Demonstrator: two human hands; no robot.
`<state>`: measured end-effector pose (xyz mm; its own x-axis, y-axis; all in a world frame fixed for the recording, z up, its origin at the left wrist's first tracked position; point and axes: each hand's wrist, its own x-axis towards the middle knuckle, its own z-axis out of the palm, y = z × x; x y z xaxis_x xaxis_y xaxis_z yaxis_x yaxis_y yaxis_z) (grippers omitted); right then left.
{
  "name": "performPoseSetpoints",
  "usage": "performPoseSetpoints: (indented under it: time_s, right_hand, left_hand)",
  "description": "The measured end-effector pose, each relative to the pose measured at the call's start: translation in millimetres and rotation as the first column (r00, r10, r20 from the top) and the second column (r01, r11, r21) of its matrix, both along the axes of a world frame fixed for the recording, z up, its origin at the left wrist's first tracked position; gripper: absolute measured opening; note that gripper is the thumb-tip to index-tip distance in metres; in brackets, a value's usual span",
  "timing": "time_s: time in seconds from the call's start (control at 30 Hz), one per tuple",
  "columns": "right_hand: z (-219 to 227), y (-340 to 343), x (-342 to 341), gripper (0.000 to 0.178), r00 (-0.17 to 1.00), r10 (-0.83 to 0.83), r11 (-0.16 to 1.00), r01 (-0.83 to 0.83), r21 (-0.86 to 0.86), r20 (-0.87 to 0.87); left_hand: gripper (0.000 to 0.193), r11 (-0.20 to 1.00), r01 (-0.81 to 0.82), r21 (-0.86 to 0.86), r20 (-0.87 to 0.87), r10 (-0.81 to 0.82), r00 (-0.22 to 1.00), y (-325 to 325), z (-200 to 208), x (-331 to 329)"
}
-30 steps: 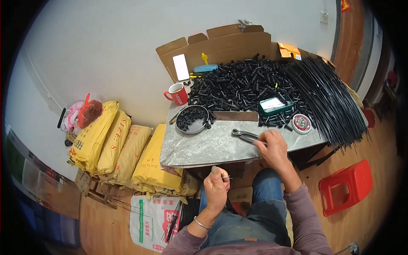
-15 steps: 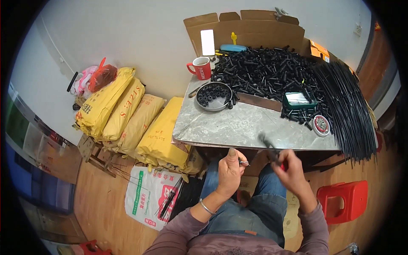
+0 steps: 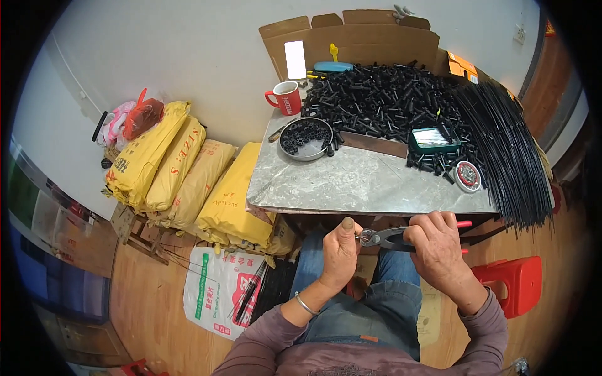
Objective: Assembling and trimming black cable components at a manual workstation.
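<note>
Pliers with red handles are in the right hand, over the lap and just past the near edge of the grey table. The right fingers are wrapped around the handles. The left hand pinches a small thin piece between thumb and fingers, right at the tip of the pliers, but the thumb hides most of it, so I cannot tell its shape. A big heap of black tubes fills the back of the table, and a bunch of long black rods covers the right end and hangs over the edge. A flat brown bar lies along the front of the heap. To its left sits a round pan with more black bits inside, with a red mug behind it. To its right are a green box and a small round tub. Brown cardboard stands behind the heap. Fat yellow sacks are piled left of the table, and on the right the sleeve hides part of a red stool
</note>
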<state>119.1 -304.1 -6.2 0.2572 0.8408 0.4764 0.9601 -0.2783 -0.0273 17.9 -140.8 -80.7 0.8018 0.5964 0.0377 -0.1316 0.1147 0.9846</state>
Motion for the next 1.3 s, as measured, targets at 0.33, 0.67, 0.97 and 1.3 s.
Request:
performPoseSetpoints:
  time_s: [0.33,0.67,0.97,1.3]
  right_hand:
    - [-79.0,-26.2,-25.7,0.022,-0.812,0.017,0.949,-0.170,0.264,-0.583]
    - [-24.6,-29.6,-11.7,0.029,-0.381,-0.160,0.980,-0.171,-0.101,-0.910]
    - [-33.9,-19.1,-10.2,0.029,0.727,0.268,0.954,-0.294,0.066,-0.633]
    - [-37.3,-33.5,-12.0,0.035,-0.266,-0.332,0.787,-0.607,-0.111,-0.905]
  left_hand:
    - [0.062,0.975,-0.044,0.219,0.080,0.027,0.996,-1.3,4.5,4.0]
    - [0.071,0.985,0.032,0.168,0.054,-0.042,0.998,5.4,-1.2,-2.6]
    - [0.066,0.995,-0.104,0.005,0.013,0.104,0.995,9.6,-3.4,-10.4]
    - [0.066,0.992,-0.045,0.120,-0.023,0.048,0.999,9.6,-5.2,-19.1]
